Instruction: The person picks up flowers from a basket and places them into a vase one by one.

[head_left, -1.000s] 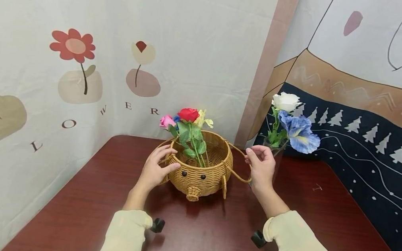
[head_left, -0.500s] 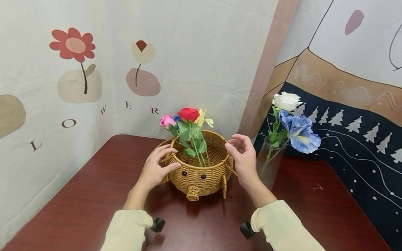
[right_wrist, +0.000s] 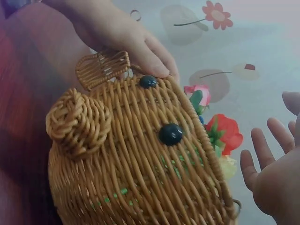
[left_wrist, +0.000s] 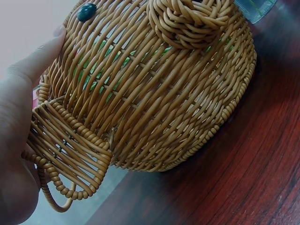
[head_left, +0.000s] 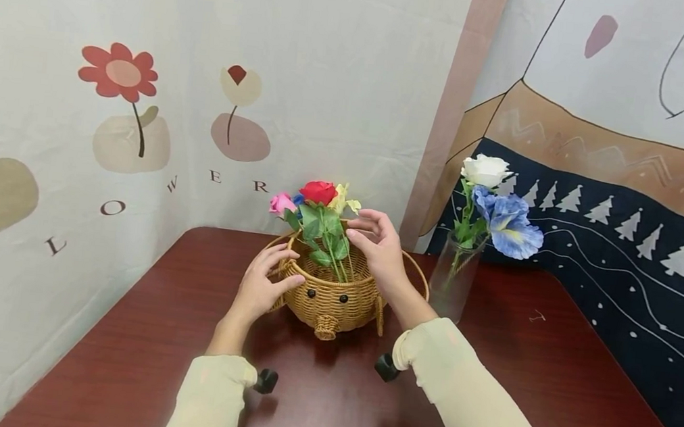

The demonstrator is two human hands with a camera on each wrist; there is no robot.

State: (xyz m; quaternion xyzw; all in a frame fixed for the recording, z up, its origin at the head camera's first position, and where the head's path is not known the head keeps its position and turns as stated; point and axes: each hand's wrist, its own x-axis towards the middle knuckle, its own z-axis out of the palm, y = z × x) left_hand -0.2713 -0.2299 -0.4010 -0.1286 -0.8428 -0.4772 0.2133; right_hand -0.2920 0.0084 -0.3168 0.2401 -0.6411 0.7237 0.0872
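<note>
A wicker basket (head_left: 334,308) with a pig-like snout and black button eyes stands on the table. My left hand (head_left: 263,281) grips its left rim. The left wrist view shows the thumb (left_wrist: 40,58) against the outer weave, beside the woven ear (left_wrist: 70,145). Inside the basket lean a red rose (head_left: 318,192), a pink rose (head_left: 282,203) and a yellow flower (head_left: 340,198), with a bit of blue bloom between. My right hand (head_left: 378,247) is over the basket's right side, fingers extended toward the flowers and holding nothing. A looped handle (head_left: 423,278) sticks out at the right.
To the right of the basket stands a clear glass vase (head_left: 457,278) with a white rose (head_left: 485,170) and a blue iris-like flower (head_left: 507,222). The dark red table (head_left: 325,402) meets a printed cloth backdrop (head_left: 360,73) behind.
My right hand has left the right handle and moved left over the basket, close to the flowers. The left hand keeps its place on the rim.
</note>
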